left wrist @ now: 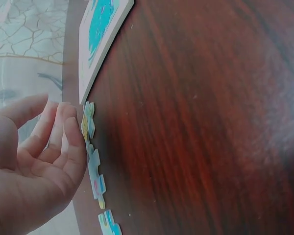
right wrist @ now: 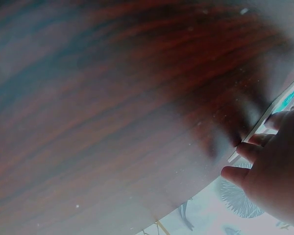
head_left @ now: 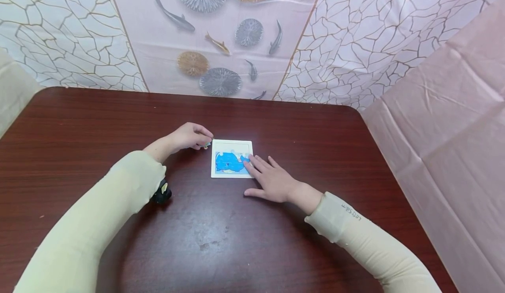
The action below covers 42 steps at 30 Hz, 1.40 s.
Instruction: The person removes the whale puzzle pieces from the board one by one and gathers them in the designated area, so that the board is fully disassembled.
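A white puzzle tray (head_left: 232, 176) lies on the table, with a blue whale picture (head_left: 226, 161) in its lower part and bare white base above. My right hand (head_left: 272, 181) lies with fingers spread and extended over the tray's right edge, fingertips at the whale's tail. Just left of the tray is my left hand (head_left: 187, 136), its fingers loosely bent and the thumb apart from them. In the left wrist view, its fingertips are right at a puzzle piece (left wrist: 90, 120) beside the tray's corner. Another puzzle piece (left wrist: 94, 171) and a blue-and-yellow puzzle piece (left wrist: 109, 223) lie in line with it.
The dark reddish-brown table (head_left: 213, 240) extends around the tray on all sides. Behind it hangs a patterned cloth (head_left: 221, 34), and a pink cloth (head_left: 442, 122) hangs along the right. A black device (head_left: 161, 193) sits under my left wrist.
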### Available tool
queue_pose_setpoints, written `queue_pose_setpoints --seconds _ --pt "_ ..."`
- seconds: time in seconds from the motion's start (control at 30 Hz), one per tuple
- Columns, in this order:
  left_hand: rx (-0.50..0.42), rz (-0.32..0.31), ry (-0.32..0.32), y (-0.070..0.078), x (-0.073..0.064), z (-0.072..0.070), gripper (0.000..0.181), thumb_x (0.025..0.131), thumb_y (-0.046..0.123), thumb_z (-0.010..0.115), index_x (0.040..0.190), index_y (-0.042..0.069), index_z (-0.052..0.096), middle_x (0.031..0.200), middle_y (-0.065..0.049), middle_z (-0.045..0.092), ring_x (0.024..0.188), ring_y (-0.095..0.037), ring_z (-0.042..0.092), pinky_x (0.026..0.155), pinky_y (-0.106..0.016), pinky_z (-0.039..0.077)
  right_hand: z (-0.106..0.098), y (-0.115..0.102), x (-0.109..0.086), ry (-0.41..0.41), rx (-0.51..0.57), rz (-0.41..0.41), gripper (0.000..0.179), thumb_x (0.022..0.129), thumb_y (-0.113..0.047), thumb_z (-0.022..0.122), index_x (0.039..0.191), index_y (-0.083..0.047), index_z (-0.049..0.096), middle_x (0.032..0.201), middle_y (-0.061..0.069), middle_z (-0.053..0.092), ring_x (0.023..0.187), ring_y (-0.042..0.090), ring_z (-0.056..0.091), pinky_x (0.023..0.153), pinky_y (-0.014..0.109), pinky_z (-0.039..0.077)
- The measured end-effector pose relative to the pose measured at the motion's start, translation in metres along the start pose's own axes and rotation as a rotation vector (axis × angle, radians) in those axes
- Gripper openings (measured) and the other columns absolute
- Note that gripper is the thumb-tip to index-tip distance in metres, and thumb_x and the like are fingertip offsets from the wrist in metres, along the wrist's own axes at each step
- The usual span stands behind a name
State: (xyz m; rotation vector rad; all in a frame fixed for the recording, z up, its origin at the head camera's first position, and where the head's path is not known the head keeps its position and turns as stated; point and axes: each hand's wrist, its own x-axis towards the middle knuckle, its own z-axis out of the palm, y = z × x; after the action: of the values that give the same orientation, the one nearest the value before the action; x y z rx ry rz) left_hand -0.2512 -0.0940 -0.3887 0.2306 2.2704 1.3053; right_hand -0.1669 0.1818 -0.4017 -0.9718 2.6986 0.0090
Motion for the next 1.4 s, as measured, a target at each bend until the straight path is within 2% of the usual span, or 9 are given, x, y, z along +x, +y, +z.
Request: queue_pose_setpoints --seconds 0.17,0.6,0.97,1.13,1.4 --pt "0.024 -0.014 -0.064 -0.001 0.001 0.006 0.037 0.092 0.020 0.057 0.123 0.000 0.057 0.122 -0.020 0.059 0.103 -0.028 0.060 0.089 -0.035 0.053 0.000 -0.001 0.000 -0.002 -0.005 0.003 0.083 0.089 -0.062 0.044 0.150 -0.014 0.017 0.157 0.011 0.015 0.145 0.027 0.016 0.115 0.055 0.015" --pt "0.036 0.001 -0.156 -0.001 0.003 0.013 0.040 0.093 0.022 0.055 0.127 0.000 0.054 0.126 -0.020 0.056 0.103 -0.026 0.061 0.088 -0.034 0.053 -0.001 -0.001 0.002 -0.021 -0.010 0.018 0.083 0.088 -0.064 0.043 0.151 -0.017 0.015 0.158 0.008 0.013 0.145 0.024 0.014 0.116 0.054 0.014" --pt "0.124 0.048 -0.136 0.002 0.001 0.017 0.037 0.094 0.022 0.053 0.125 0.001 0.056 0.119 -0.017 0.060 0.094 -0.022 0.060 0.080 -0.028 0.053 -0.001 -0.001 0.002 -0.031 -0.001 0.020 0.083 0.088 -0.064 0.043 0.151 -0.017 0.014 0.158 0.008 0.012 0.145 0.025 0.014 0.116 0.054 0.014" --pt "0.133 0.057 -0.128 0.003 0.002 0.019 0.036 0.094 0.022 0.053 0.124 0.001 0.057 0.118 -0.016 0.059 0.091 -0.021 0.058 0.076 -0.025 0.053 -0.002 -0.001 0.001 -0.027 0.001 0.017 0.083 0.088 -0.063 0.043 0.151 -0.016 0.016 0.158 0.009 0.013 0.145 0.025 0.014 0.116 0.054 0.014" --pt "0.166 0.068 -0.109 0.007 0.001 0.025 0.033 0.094 0.020 0.053 0.122 0.003 0.059 0.122 -0.016 0.058 0.094 -0.022 0.055 0.077 -0.025 0.052 -0.001 -0.001 0.001 -0.022 0.002 0.016 0.083 0.088 -0.063 0.043 0.151 -0.016 0.016 0.158 0.009 0.013 0.145 0.026 0.015 0.116 0.054 0.014"
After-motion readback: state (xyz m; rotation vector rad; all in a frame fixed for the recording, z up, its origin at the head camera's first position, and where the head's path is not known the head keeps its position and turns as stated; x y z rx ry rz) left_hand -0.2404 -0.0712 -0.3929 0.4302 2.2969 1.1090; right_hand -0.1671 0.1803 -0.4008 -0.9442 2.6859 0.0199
